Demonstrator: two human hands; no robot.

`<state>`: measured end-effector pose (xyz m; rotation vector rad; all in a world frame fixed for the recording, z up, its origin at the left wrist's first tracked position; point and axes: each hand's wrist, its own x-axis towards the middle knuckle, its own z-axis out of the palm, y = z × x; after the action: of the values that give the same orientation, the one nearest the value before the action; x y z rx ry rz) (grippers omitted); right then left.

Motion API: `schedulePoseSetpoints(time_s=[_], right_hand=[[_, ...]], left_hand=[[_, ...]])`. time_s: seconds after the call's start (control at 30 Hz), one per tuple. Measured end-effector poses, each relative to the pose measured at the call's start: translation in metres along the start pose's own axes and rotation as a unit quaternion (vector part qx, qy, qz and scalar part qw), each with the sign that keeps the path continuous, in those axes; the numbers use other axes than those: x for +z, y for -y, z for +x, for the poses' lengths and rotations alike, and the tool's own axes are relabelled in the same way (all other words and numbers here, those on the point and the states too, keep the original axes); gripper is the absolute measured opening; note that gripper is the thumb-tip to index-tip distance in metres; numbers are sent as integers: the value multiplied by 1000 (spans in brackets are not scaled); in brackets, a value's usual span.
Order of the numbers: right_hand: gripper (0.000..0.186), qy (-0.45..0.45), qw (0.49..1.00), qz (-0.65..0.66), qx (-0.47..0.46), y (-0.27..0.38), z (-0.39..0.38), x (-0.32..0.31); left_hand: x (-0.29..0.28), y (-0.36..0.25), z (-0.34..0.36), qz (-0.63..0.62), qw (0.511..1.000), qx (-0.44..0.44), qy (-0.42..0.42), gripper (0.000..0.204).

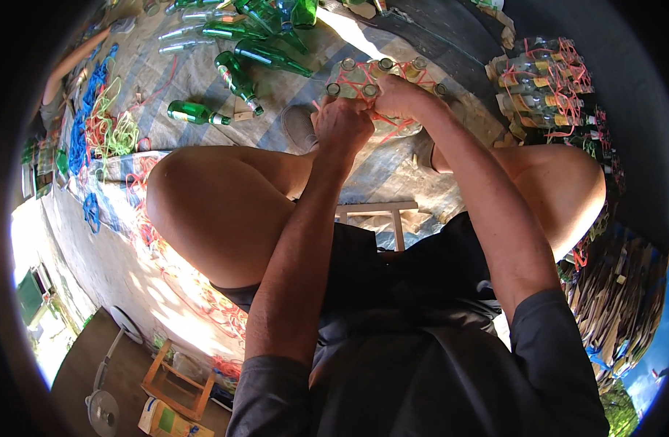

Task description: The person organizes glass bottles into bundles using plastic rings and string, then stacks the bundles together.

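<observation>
A bundle of clear glass bottles (413, 73) stands upright between my sandalled feet, red string crossed around the necks. My left hand (343, 125) is closed at the bundle's near left side, on the red string (318, 108); its fingertips are partly hidden. My right hand (396, 96) reaches over the middle of the bundle, fingers bent down among the necks and string, beside my left hand. What the right fingertips hold is hidden behind the hand.
Green bottles (272, 58) lie behind and left; blue (98, 80) and red cords (196, 306) lie left. Tied bottle bundles (538, 91) line the right, above a cardboard stack (611, 306). Another person's arm (76, 54) is at far left. A fan (101, 414) and wooden stool (163, 371) stand lower left.
</observation>
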<state>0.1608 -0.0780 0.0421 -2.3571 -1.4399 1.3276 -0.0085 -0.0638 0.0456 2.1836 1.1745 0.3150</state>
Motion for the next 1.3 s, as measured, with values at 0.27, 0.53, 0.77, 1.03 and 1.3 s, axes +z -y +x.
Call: schedulePoseSetpoints(time_s=[0.27, 0.53, 0.77, 1.03, 1.3], right_hand=[[60, -2, 1000, 16, -6, -3, -8, 0], [47, -23, 999, 24, -40, -2, -11, 5], [50, -28, 996, 52, -74, -12, -7, 11], [42, -30, 995, 68, -65, -12, -1, 17], [48, -36, 993, 62, -92, -15, 1, 18]], left_hand=[[5, -2, -4, 24, 999, 41, -5, 18], [6, 4, -2, 42, 998, 36, 3, 17], [3, 2, -1, -2, 999, 42, -3, 16], [-8, -3, 4, 67, 996, 64, 16, 16], [-8, 1, 5, 63, 997, 47, 26, 18]])
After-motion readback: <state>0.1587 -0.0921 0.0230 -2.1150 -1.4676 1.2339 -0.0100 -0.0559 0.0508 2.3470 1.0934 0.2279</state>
